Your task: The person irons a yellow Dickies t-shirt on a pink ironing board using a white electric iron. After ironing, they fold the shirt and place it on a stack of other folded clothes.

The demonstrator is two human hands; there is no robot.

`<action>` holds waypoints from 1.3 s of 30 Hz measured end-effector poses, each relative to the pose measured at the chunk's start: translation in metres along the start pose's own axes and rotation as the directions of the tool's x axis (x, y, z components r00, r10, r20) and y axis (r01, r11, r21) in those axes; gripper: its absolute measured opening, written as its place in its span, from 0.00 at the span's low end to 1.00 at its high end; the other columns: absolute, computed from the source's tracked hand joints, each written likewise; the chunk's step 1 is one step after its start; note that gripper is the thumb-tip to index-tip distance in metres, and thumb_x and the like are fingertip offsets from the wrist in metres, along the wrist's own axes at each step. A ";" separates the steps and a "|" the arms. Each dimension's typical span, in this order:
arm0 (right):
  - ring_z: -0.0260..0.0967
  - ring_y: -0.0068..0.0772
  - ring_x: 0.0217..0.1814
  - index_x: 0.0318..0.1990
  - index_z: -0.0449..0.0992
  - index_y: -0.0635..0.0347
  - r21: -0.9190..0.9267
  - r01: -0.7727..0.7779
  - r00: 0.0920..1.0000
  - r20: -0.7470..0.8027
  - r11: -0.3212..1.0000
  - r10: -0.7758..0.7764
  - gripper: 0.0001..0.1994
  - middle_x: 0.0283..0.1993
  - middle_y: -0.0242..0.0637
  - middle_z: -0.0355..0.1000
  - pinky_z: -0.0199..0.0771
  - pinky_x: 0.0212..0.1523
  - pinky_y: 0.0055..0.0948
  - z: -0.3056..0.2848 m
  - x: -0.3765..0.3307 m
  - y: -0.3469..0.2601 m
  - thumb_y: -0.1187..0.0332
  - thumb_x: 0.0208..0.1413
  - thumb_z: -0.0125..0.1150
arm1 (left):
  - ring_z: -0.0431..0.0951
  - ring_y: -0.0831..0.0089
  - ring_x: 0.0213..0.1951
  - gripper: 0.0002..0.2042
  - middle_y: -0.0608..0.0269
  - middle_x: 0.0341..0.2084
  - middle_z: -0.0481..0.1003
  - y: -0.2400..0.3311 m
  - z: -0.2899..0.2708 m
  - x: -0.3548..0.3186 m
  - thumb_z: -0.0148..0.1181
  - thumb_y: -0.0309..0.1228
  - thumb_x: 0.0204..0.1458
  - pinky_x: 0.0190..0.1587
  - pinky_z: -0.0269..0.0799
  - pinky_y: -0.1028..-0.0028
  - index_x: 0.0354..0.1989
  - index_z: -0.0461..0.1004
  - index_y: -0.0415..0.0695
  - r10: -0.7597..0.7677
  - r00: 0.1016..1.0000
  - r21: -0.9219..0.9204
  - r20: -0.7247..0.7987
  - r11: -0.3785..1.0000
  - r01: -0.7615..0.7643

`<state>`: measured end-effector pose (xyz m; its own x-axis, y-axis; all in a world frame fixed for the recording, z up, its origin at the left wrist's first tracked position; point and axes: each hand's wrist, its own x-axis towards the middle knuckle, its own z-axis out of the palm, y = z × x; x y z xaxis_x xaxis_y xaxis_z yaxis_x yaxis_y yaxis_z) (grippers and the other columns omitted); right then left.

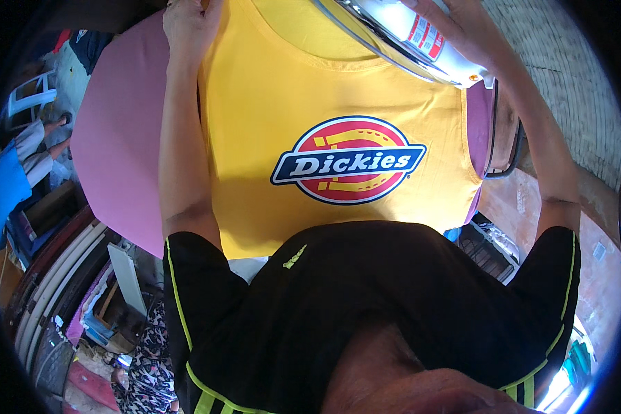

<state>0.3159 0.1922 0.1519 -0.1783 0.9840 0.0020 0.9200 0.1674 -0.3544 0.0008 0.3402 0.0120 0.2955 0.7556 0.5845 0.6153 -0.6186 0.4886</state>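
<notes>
A yellow sleeveless top [255, 179] lies spread over a pink padded ironing board [117, 138]. Its front bears a red, blue and white printed emblem with a yellow horseshoe. At the upper right, my right hand [466, 31] grips a white iron [400, 31] with a shiny metal rim, resting on or just over the top's neck area; the handle is mostly out of frame. My left hand [192, 21] is at the top's left edge, its fingers closed on the cloth and partly cut off by the picture's upper edge.
To the left stand a white plastic chair [31, 96] and a person in blue [10, 183]. Another person in patterned clothes [152, 359] is at the lower left, near stacked boards [55, 276]. A woven mat surface [566, 90] lies at the right, beside a dark metal frame [510, 155].
</notes>
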 end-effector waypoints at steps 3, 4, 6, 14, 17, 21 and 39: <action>0.77 0.54 0.38 0.44 0.74 0.66 0.032 0.010 0.998 0.059 0.999 -0.012 0.19 0.35 0.54 0.76 0.74 0.40 0.43 -0.001 0.017 -0.010 0.54 0.65 0.55 | 0.74 0.52 0.37 0.12 0.51 0.29 0.74 -0.001 -0.001 -0.002 0.61 0.38 0.56 0.43 0.69 0.58 0.32 0.77 0.40 -0.025 1.000 -0.025 0.003 0.999 0.025; 0.77 0.54 0.38 0.44 0.74 0.66 0.065 -0.013 0.997 0.071 0.998 0.009 0.19 0.35 0.53 0.76 0.74 0.40 0.43 -0.001 0.022 -0.016 0.54 0.65 0.55 | 0.75 0.52 0.37 0.11 0.52 0.29 0.74 -0.003 0.000 -0.003 0.61 0.38 0.56 0.42 0.69 0.58 0.32 0.77 0.41 -0.024 1.000 -0.031 -0.006 0.999 0.024; 0.77 0.52 0.40 0.44 0.74 0.66 0.065 0.061 0.997 0.036 0.996 -0.063 0.20 0.37 0.53 0.76 0.74 0.41 0.42 0.007 0.033 -0.014 0.53 0.65 0.56 | 0.75 0.52 0.36 0.11 0.52 0.28 0.74 -0.007 0.002 -0.003 0.61 0.37 0.56 0.41 0.70 0.58 0.31 0.77 0.41 -0.019 0.999 -0.042 -0.027 0.999 0.018; 0.76 0.51 0.43 0.44 0.73 0.68 0.029 0.053 0.993 0.105 0.998 -0.056 0.21 0.40 0.55 0.76 0.73 0.43 0.41 0.010 0.061 -0.032 0.53 0.65 0.55 | 0.76 0.51 0.36 0.09 0.52 0.28 0.75 -0.006 0.004 -0.007 0.60 0.35 0.55 0.41 0.71 0.56 0.31 0.77 0.42 0.031 0.997 -0.035 -0.070 0.999 -0.033; 0.76 0.52 0.41 0.45 0.73 0.68 0.064 0.076 0.993 0.082 0.995 -0.081 0.23 0.40 0.56 0.76 0.74 0.43 0.42 0.007 0.059 -0.047 0.50 0.65 0.53 | 0.76 0.51 0.36 0.09 0.52 0.29 0.76 -0.003 0.001 -0.005 0.60 0.35 0.55 0.41 0.71 0.56 0.31 0.77 0.42 0.033 0.998 -0.022 -0.050 0.999 -0.034; 0.77 0.52 0.40 0.46 0.74 0.67 0.060 -0.024 0.998 0.065 0.998 0.020 0.25 0.40 0.56 0.76 0.75 0.42 0.43 0.013 0.059 -0.044 0.48 0.65 0.52 | 0.77 0.53 0.35 0.08 0.53 0.29 0.77 -0.005 -0.009 0.006 0.60 0.35 0.56 0.40 0.72 0.58 0.32 0.77 0.43 0.040 0.993 -0.023 0.110 0.999 -0.038; 0.74 0.59 0.50 0.48 0.68 0.73 0.318 -0.111 0.977 -0.141 0.942 0.162 0.24 0.48 0.68 0.71 0.71 0.52 0.51 0.093 0.085 -0.138 0.52 0.67 0.47 | 0.78 0.53 0.42 0.14 0.54 0.36 0.78 -0.053 -0.044 -0.020 0.57 0.42 0.56 0.46 0.74 0.57 0.39 0.81 0.46 -0.111 0.990 0.005 0.085 0.994 0.111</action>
<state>0.1410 0.2470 0.1139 0.0242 0.9968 0.0760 0.7750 0.0293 -0.6313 -0.0699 0.3484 0.0027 0.2867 0.8352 0.4693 0.6480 -0.5299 0.5472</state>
